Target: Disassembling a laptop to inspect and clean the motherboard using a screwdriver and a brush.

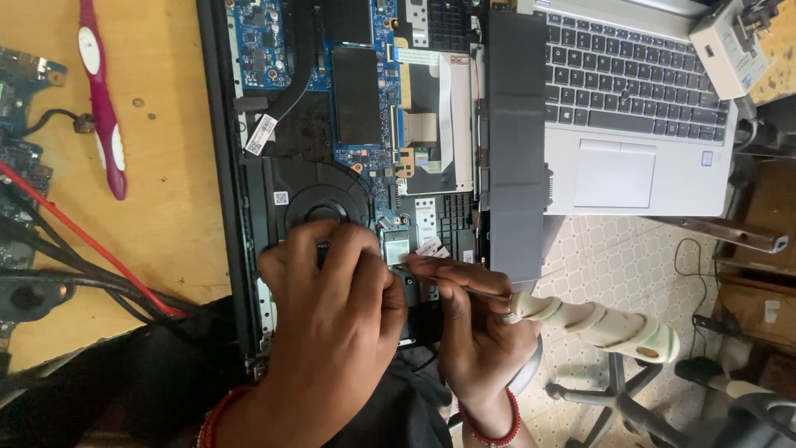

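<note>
An opened laptop (365, 108) lies bottom-up on the wooden bench, showing its blue circuit board, black chips and round cooling fan (319, 199). My left hand (336, 307) rests on the near part of the board, fingers curled close to the fan. My right hand (477, 323) grips a screwdriver (597, 323) with a cream, white-taped handle; its thin shaft points left to a spot beside a small silver card (398, 247). The tip is hidden by my fingers.
A second, silver laptop (630, 124) with its keyboard showing sits to the right. A magenta and white tool (104, 108) lies on the bench at left, by loose circuit boards (21, 108) and red and black cables (75, 249). A chair base (613, 390) stands on the tiled floor.
</note>
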